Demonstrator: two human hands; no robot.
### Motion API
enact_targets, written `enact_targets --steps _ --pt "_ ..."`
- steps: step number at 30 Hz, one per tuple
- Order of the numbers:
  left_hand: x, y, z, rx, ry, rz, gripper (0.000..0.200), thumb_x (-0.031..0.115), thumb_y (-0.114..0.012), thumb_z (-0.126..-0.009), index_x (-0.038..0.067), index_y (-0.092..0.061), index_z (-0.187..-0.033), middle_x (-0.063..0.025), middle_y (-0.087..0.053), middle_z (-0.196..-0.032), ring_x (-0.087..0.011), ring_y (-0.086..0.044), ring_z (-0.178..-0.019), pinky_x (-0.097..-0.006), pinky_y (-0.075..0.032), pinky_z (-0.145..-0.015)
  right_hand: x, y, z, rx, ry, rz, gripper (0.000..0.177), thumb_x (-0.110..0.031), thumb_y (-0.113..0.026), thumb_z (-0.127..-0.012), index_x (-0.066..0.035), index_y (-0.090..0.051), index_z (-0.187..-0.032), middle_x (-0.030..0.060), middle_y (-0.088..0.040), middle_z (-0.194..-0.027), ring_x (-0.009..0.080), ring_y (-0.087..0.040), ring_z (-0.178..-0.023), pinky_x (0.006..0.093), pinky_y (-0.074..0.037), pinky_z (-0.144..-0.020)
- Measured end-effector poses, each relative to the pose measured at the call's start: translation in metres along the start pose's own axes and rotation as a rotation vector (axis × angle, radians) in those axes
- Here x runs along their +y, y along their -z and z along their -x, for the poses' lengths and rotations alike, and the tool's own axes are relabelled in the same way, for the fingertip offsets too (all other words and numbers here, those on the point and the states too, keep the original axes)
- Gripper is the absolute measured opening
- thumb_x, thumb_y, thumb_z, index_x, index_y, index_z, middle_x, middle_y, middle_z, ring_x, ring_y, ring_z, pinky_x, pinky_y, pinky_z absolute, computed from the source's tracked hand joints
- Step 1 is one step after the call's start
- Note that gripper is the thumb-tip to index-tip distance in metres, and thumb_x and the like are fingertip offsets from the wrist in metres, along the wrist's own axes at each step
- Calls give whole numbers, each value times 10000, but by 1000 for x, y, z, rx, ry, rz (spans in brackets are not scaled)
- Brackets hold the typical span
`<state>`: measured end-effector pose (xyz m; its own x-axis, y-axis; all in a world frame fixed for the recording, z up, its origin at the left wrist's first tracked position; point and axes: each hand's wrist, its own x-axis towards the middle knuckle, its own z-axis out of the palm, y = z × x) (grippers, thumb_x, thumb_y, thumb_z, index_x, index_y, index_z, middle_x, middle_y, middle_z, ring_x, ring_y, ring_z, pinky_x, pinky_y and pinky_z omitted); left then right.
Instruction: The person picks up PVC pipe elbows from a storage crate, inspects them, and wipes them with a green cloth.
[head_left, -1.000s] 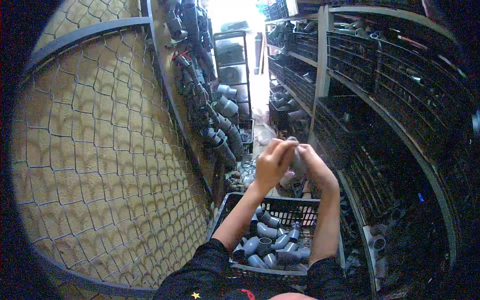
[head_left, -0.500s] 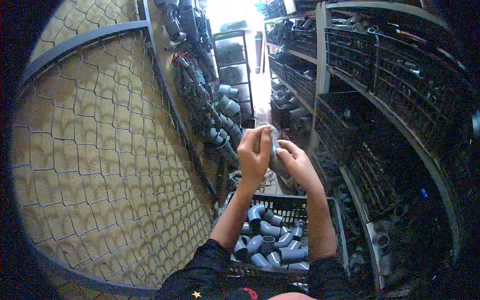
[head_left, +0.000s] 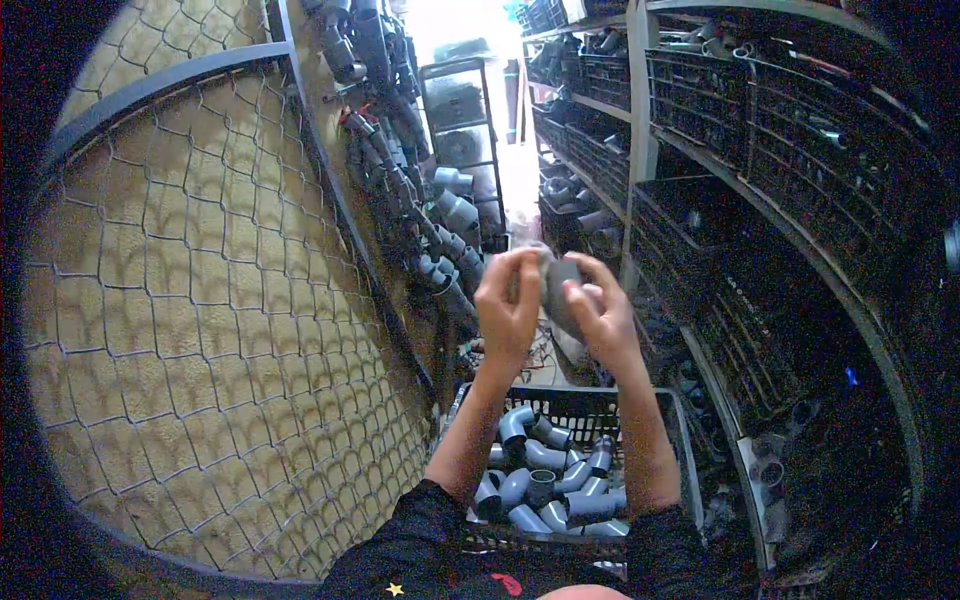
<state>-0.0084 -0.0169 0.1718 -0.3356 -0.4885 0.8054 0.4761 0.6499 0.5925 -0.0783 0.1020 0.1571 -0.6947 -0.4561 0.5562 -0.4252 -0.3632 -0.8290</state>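
Note:
In front of me, above the crate, my left hand [head_left: 510, 305] is raised with its fingers pinched together. A pale, thin scrap [head_left: 546, 260] shows at its fingertips, too blurred to name. Close beside it, my right hand [head_left: 608, 320] grips a dark grey pipe fitting [head_left: 566, 292] between thumb and fingers. Motion smears the fitting, and part of it is hidden behind the fingers. Below my forearms stands a black plastic crate [head_left: 655, 400] holding several grey pipe elbows [head_left: 545, 455] and other fittings.
A chain-link mesh panel [head_left: 220, 300] runs along the left wall. Grey fittings [head_left: 458, 210] hang in a cluster beyond it. On the right, shelves [head_left: 640, 120] carry black crates [head_left: 695, 100] of parts. A dark metal rack [head_left: 455, 105] stands at the bright far end.
My right hand has turned and risen slightly, bringing the grey fitting more into sight. The left hand stays nearly in place. The view has shifted slightly.

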Motion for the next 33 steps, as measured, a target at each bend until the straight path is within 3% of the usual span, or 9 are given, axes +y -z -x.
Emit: enact_targets --steps 4,10,12,14,16,19,24,30,33 --pt "9 -12 7 -175 -94 -4 178 143 -609 -962 13 -671 -1067 -138 -712 -1008 -215 -679 -931 -339 -521 -848 4 -13 -3 405 78 -207 457 -331 -586 -988 -62 -501 -1348 77 -672 -967 117 -610 -821 266 -497 -685" --pt "0 -10 5 39 57 70 258 205 -580 -1009 -11 -689 -1100 -78 -693 -932 -135 -630 -856 -298 -513 -760 -18 11 3 -104 -209 69 429 -348 -570 -1002 -39 -547 -1299 87 -639 -1089 118 -574 -942 268 -478 -814" --pt "5 -11 9 -21 -1 52 264 200 -576 -1013 -11 -691 -1124 -80 -686 -916 -130 -616 -827 -303 -507 -735 -27 15 0 45 65 32 421 -353 -568 -1001 -34 -568 -1274 78 -625 -1129 119 -566 -984 269 -474 -850" --pt "19 -17 17 -241 -51 -38 298 181 -579 -1009 -9 -662 -1223 -101 -663 -882 -154 -604 -763 -320 -499 -693 -31 10 -1 291 33 -249 457 -363 -533 -1021 -9 -529 -1310 78 -615 -1147 149 -578 -1012 282 -468 -897" --pt "24 -33 27 -255 -144 -14 297 166 -595 -997 12 -660 -1242 -97 -650 -860 -165 -607 -733 -317 -502 -677 -24 9 -8 628 141 -74 486 -387 -527 -1023 7 -514 -1307 105 -603 -1178 180 -567 -1048 307 -457 -931" --pt "27 -35 34 -229 -143 -10 286 124 -622 -974 33 -665 -1241 -94 -644 -872 -167 -613 -726 -309 -506 -667 -25 12 -7 690 48 -27 476 -387 -517 -1029 12 -519 -1289 113 -594 -1175 188 -542 -1091 316 -434 -963" --pt "26 -23 29 -27 -242 -30 295 129 -655 -951 57 -655 -1238 -86 -636 -897 -170 -619 -760 -310 -507 -680 -35 46 -1 -231 -329 -8 426 -360 -510 -1036 -4 -538 -1269 68 -586 -1154 123 -524 -1077 271 -413 -967" --pt "23 -25 26 -348 -251 -46 213 129 -752 -867 47 -624 -1017 -133 -648 -922 -289 -660 -827 -373 -532 -739 -17 48 -11 254 -392 -242 492 -454 -443 -1041 -32 -541 -1273 59 -583 -1130 141 -540 -1023 303 -438 -913" --pt "11 -29 27 -330 -257 -46 195 120 -748 -869 33 -638 -1004 -135 -652 -912 -293 -665 -821 -372 -531 -735 -6 48 -12 201 -355 -172 487 -471 -470 -1025 -44 -549 -1246 69 -584 -1109 146 -542 -1005 310 -441 -905"
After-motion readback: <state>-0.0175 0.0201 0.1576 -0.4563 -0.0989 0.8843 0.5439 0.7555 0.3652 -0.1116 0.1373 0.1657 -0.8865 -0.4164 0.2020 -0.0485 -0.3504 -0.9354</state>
